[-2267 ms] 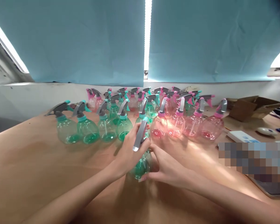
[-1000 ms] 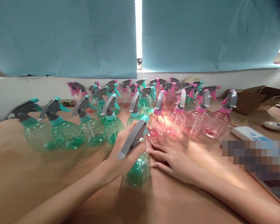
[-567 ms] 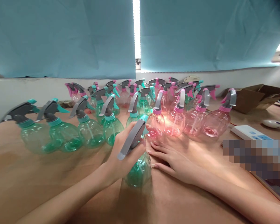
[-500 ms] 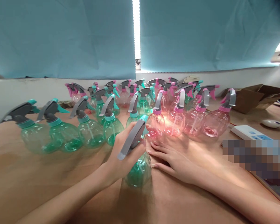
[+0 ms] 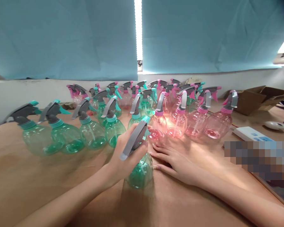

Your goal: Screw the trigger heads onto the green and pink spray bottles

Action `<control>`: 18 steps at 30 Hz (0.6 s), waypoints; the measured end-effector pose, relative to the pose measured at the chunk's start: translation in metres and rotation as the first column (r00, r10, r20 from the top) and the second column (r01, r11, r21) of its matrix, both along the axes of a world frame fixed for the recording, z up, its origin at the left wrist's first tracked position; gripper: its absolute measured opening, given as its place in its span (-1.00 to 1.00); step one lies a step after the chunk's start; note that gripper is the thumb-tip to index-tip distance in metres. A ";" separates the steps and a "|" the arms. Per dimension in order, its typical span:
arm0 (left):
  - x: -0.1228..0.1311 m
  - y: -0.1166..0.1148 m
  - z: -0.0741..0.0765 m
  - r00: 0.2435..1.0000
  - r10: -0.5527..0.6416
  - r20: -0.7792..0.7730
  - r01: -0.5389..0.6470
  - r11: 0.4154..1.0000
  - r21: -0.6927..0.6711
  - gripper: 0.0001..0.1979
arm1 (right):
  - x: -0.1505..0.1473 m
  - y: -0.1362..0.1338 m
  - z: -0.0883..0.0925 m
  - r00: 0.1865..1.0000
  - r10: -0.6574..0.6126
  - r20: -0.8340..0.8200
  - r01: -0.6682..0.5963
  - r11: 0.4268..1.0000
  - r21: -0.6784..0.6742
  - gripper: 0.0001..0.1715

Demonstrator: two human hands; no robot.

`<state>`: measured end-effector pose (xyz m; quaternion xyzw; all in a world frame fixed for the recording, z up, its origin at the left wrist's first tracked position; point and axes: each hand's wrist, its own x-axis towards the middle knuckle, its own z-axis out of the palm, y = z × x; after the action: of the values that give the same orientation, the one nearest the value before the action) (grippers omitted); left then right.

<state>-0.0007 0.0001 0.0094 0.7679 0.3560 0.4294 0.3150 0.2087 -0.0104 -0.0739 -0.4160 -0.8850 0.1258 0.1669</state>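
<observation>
Currently, the left hand [image 5: 126, 165] is closed around the neck of a rounded, clear green plastic spray bottle [image 5: 140, 175] with a long grey trigger head [image 5: 134, 142] and a teal nozzle. The bottle appears to rest on the tan tabletop [image 5: 170, 208], in front of the other bottles and closest to the person, its nozzle pointing away. The right hand [image 5: 176, 162] lies palm down and holds nothing, its fingers loosely spread just beside the bottle; whether a fingertip touches it cannot be told.

Beyond the hands runs a front row: clear green bottles with teal collars [image 5: 92, 135] on the left and clear pink bottles with bright pink collars [image 5: 197, 123] on the right. Behind them stands a mixed cluster of green and pink spray bottles [image 5: 146, 105], partly hidden. Farther right are an open brown cardboard box [image 5: 253, 101], a flat white device with blue patches [image 5: 253, 135] and a rounded white object [image 5: 275, 125].
</observation>
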 end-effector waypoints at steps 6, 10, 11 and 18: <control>0.000 0.000 0.001 1.000 0.020 -0.012 -0.019 1.000 0.016 -0.87 | -0.001 -0.001 0.001 1.000 -0.021 0.012 0.021 1.000 0.006 -0.45; 0.000 0.000 0.001 1.000 0.009 -0.009 -0.009 1.000 0.010 -0.87 | -0.001 -0.001 0.001 1.000 -0.013 0.022 0.013 1.000 0.011 -0.44; 0.000 0.000 0.001 1.000 0.009 -0.008 -0.009 1.000 0.009 -0.87 | -0.001 -0.001 0.002 0.999 -0.017 0.029 0.017 1.000 0.008 -0.43; -0.001 0.000 0.001 1.000 -0.006 0.003 0.006 1.000 0.000 -0.87 | -0.001 -0.001 0.002 0.999 -0.031 0.028 0.030 0.999 0.031 -0.43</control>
<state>-0.0014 -0.0004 0.0100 0.7683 0.3532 0.4296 0.3168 0.2072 -0.0111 -0.0724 -0.4286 -0.8826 0.1039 0.1626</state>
